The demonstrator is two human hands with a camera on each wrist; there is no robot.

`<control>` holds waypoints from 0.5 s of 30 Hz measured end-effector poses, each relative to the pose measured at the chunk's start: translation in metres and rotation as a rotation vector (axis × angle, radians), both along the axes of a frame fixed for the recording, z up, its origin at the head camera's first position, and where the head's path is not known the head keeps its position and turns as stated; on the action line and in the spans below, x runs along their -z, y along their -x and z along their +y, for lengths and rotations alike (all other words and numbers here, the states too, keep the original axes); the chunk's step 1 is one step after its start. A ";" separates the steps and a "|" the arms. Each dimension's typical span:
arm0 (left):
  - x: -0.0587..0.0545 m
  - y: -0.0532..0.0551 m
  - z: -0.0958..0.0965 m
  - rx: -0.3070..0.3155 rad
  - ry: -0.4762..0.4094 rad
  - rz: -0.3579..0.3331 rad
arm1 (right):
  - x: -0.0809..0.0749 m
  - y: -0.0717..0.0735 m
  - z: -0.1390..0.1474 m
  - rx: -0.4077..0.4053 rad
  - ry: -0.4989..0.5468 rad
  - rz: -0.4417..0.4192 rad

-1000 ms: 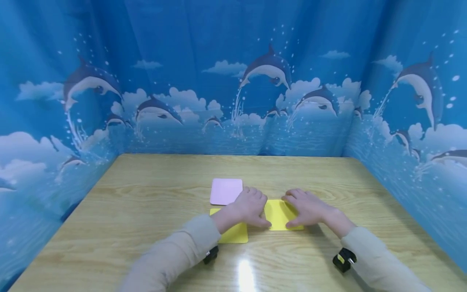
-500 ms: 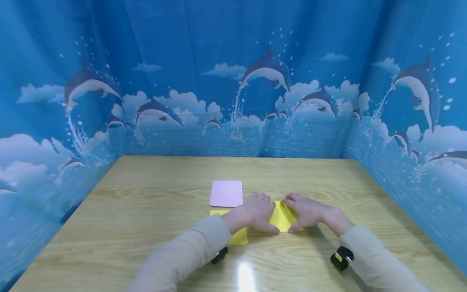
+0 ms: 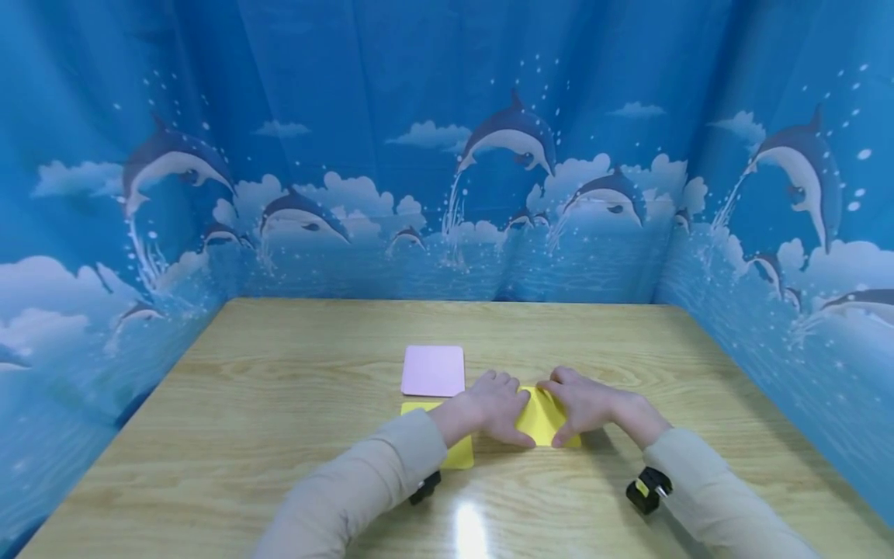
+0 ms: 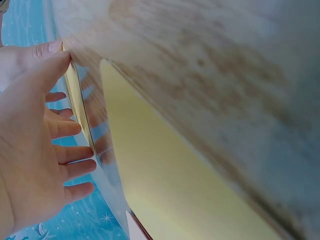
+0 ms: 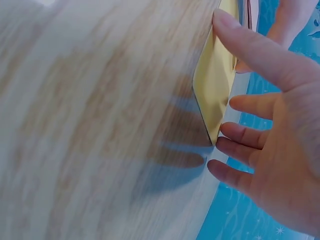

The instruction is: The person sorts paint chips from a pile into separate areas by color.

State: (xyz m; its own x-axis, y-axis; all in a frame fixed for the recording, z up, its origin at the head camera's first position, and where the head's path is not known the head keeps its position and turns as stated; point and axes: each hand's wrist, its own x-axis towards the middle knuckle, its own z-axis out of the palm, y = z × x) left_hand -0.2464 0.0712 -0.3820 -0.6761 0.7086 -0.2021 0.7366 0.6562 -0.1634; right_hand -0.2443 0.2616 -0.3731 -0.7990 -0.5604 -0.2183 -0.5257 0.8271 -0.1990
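A yellow square card (image 3: 539, 419) lies on the table between both hands. Its left side is partly hidden by my left hand (image 3: 499, 409), whose thumb and fingers are spread along that edge. From the other side my right hand (image 3: 588, 400) spans the card, thumb near its front edge and fingertips by its back edge. In the right wrist view, the right thumb (image 5: 240, 35) touches the card's edge, with the other fingers fairly straight. A second yellow card (image 4: 145, 165) lies left of the first, partly covered by my left forearm in the head view.
A pink square card (image 3: 433, 371) lies behind the second yellow card. All this is on a wood-grain table (image 3: 293, 349), enclosed by a blue dolphin-print curtain (image 3: 377, 155). Black wrist devices (image 3: 648, 491) hang under the sleeves.
My left hand has moved right, from the gap between the yellow cards onto the left part of the right-hand one. My right hand has stayed nearly in place.
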 end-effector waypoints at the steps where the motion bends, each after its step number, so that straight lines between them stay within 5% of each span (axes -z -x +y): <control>1: 0.000 0.000 0.000 -0.001 0.001 -0.004 | 0.001 0.000 0.000 0.009 0.001 -0.005; 15: 0.003 0.005 0.000 0.006 -0.010 -0.021 | 0.002 0.002 0.000 0.023 -0.032 0.033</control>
